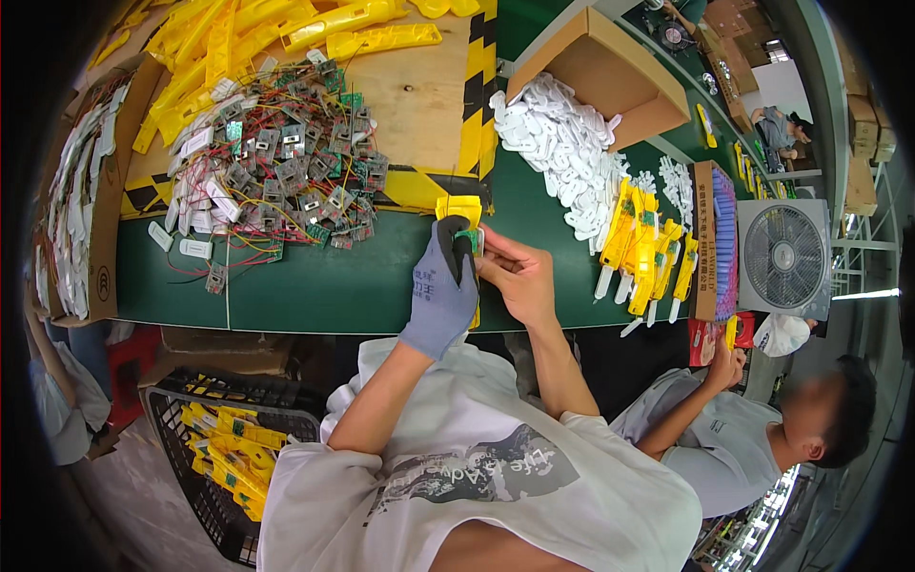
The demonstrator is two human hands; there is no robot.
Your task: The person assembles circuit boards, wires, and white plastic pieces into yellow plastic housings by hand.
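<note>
held casing [459,206] part-hidden, yellow pile [221,46] cut off

My gloved left hand [444,286] holds a yellow case [459,206]. My bare right hand [524,278] touches a green board [473,238].

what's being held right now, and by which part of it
The gloved left grip holds a yellow plastic casing around its middle; the right grip is at a green circuit board, whether pinching it is unclear.

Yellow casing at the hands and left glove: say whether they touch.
Touching: head view shows the gloved left hand gripping the yellow casing, whose end protrudes above.
</note>
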